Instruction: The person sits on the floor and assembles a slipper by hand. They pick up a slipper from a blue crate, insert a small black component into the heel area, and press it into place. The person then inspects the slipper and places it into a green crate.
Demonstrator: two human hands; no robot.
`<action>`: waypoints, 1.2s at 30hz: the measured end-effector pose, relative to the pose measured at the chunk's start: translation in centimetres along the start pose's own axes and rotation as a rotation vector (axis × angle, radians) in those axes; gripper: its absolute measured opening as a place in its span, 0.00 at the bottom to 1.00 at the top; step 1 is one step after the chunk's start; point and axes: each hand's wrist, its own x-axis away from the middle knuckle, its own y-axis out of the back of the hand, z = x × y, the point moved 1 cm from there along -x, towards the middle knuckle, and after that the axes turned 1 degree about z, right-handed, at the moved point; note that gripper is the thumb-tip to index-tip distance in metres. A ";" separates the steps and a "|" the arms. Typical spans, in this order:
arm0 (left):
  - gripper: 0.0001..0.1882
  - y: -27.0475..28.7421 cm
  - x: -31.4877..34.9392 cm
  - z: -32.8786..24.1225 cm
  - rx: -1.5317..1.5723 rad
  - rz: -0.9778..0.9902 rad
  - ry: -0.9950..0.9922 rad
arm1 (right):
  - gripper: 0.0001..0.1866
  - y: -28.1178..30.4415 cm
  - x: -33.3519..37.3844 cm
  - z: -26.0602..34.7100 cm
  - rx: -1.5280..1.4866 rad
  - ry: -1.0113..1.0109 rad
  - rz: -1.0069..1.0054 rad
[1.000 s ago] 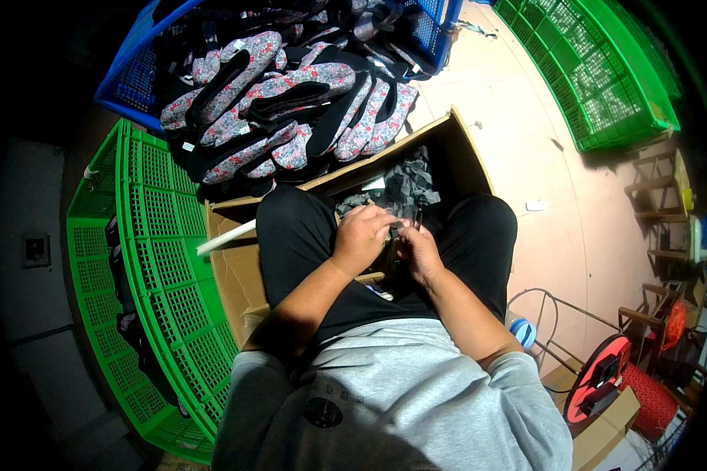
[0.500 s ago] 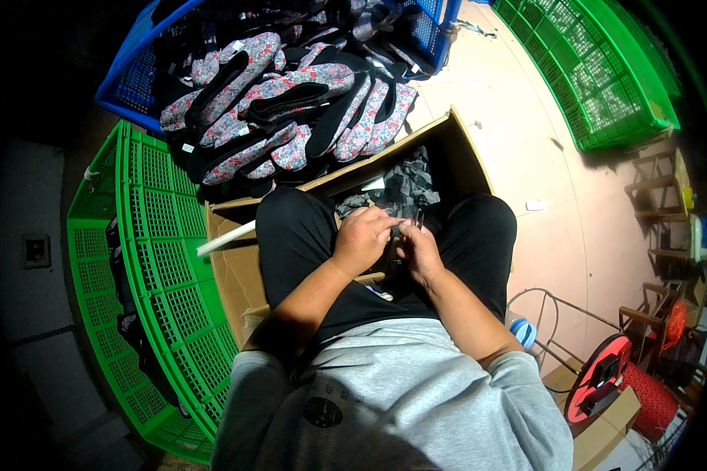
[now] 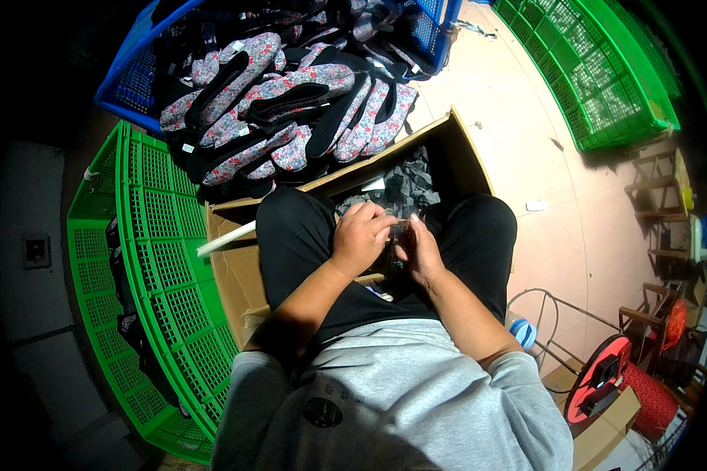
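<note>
Between my knees, both hands meet over an open cardboard box [image 3: 470, 149]. My left hand [image 3: 360, 239] is closed, its fingertips pinching a small dark piece [image 3: 401, 228], too small to make out its kind. My right hand [image 3: 421, 253] grips the same piece from the other side, its thumb pointing up and its fingers partly hidden. Just beyond the fingers, grey and black scraps [image 3: 410, 182] lie in the box, with a small white piece [image 3: 375, 184] among them.
A blue crate [image 3: 130, 86] overflows with flower-patterned slippers [image 3: 314, 82] ahead. Green crates [image 3: 151, 259] stand at my left, with another green crate [image 3: 585, 74] at far right. A white tube [image 3: 226, 238] leans by my left knee. A red-rimmed disc [image 3: 597, 377] is at lower right.
My right thumb and fingers have straightened and shifted slightly around the small dark piece. My left hand has barely moved.
</note>
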 end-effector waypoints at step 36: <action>0.06 -2.1 1.1 3.0 0.680 -0.002 0.541 | 0.11 0.0 0.0 -0.1 0.260 0.459 -0.011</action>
